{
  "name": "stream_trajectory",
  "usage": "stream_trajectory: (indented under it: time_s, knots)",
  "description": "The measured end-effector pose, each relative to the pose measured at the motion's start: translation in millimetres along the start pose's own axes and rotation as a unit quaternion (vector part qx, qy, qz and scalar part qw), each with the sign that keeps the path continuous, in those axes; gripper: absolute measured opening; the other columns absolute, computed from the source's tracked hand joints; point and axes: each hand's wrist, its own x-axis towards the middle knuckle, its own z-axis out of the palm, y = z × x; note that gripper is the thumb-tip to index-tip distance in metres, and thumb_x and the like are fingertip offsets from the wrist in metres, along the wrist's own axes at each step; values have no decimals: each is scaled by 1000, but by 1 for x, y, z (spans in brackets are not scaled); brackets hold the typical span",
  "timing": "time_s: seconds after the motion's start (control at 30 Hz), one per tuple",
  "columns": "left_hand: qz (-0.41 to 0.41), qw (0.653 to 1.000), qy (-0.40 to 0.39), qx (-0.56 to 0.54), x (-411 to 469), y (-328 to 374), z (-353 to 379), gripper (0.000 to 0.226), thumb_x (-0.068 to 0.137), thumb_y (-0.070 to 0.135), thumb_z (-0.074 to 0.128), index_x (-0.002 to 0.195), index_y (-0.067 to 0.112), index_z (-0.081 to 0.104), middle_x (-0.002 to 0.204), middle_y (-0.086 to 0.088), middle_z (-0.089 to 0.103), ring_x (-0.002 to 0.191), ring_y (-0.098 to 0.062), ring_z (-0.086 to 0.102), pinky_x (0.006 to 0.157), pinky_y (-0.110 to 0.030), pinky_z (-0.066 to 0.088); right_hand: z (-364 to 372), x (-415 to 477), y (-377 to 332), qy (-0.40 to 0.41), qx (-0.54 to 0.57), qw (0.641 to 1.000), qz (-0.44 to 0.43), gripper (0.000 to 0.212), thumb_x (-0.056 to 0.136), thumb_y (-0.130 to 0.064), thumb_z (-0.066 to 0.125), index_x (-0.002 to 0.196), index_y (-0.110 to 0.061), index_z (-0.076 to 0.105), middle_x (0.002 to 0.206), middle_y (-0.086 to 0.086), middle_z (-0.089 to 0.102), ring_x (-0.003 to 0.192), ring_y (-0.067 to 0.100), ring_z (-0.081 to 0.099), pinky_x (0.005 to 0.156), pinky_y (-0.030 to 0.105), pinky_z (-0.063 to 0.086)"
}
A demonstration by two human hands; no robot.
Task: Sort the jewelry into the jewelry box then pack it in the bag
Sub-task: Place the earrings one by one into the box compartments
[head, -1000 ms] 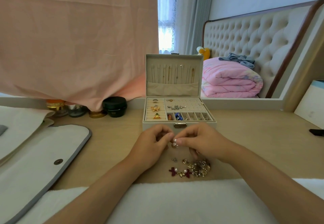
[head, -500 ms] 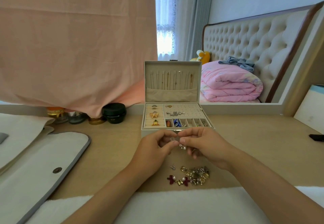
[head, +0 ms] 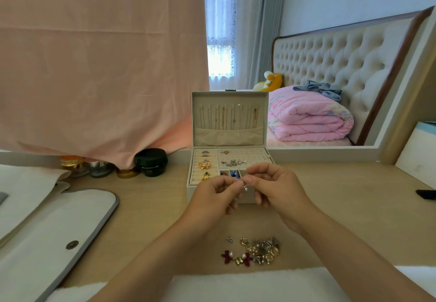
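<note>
**Pearl earring pinched in both hands, right in front of the open box**

Closest in, at 6 o'clock, a white fluffy cloth (head: 236,285) runs along the near edge of the table (head: 153,207). Just past it the unsorted jewelry pile (head: 257,251) sits on the wood, with dark red bows on its 9 o'clock side and gold and silver bits bunched toward 3.

Dead centre, the left hand (head: 212,197) and right hand (head: 276,188) meet fingertip to fingertip. Each has thumb and forefinger curled in, pinching one small pearl earring (head: 245,187) that dangles below the pinch.

Right behind them at 12 o'clock, the jewelry box (head: 228,136) stands with its lid upright and chains hanging inside. There are rings and a gold bow in its 9 o'clock rolls.

The white bag (head: 59,226) with grey trim lies flat at 9 o'clock, well apart from the box. A black jar (head: 151,162) sits at the box's 9 o'clock, just beside the hem of a pink cloth (head: 94,65).
</note>
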Motion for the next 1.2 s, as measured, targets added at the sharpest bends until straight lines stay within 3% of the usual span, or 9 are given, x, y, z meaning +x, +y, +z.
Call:
stream_trajectory:
  time_s: [0.13,0.27,0.47,0.6,0.73,0.9,1.0,1.1,1.2]
  knots:
    - [-10,1000,7,-23,15,10,0,12,98,21,63,94,13,70,73,5,69,60,-7,60,57,-20,51,3,14,-7,14,22,999,-20,16,81,0,77,93,-7,69,77,10,71,43,15,52,38,24,38]
    - [6,1000,17,-9,34,22,-4,12,98,21,63,94,11,69,77,0,69,58,-8,61,57,-22,52,2,32,-15,13,-11,1000,-17,10,84,-5,76,91,-6,69,59,2,64,43,15,51,39,24,39]
    - [22,996,67,53,69,32,-5,12,94,28,68,94,16,70,81,-5,73,60,-9,62,57,-25,54,-1,62,-29,-28,-7,1000,9,11,91,-14,70,95,-6,76,87,12,75,52,21,59,44,28,48]
    - [27,996,61,66,95,37,-4,11,92,27,71,99,19,72,84,1,73,62,-7,64,58,-18,54,-11,82,-32,-42,-55,998,-7,12,84,-15,78,95,-14,80,86,9,75,62,18,64,50,29,53]
    - [5,997,40,70,114,33,-9,20,97,22,64,115,22,72,90,0,70,65,-8,63,61,-19,53,-21,99,-24,-11,-112,993,-20,10,86,-10,77,93,-15,79,85,6,76,58,15,62,47,25,49]
    - [0,993,30,117,127,22,-18,28,103,20,53,129,22,65,97,2,66,68,-6,62,63,-18,55,-32,115,-9,22,-299,953,-40,8,85,-18,78,83,-26,77,72,-8,71,49,0,58,51,13,45]
    - [6,989,18,145,130,18,-21,30,104,18,51,130,27,62,98,3,67,67,-6,62,64,-23,54,-36,121,-4,17,-397,916,-60,10,86,-25,76,81,-33,75,80,-15,69,73,-3,61,64,17,43]
    - [22,987,21,160,129,14,-23,25,103,17,53,124,25,64,91,6,69,62,-7,62,68,-27,54,-34,121,1,-9,-457,886,-75,7,87,-27,74,85,-34,75,85,-18,68,80,-4,59,66,14,40]
    - [29,985,26,165,128,13,-22,14,100,17,58,112,20,65,86,6,73,62,-12,67,73,-31,57,-33,118,2,-18,-459,885,-76,5,85,-30,76,87,-35,75,87,-20,68,76,-6,58,67,18,40]
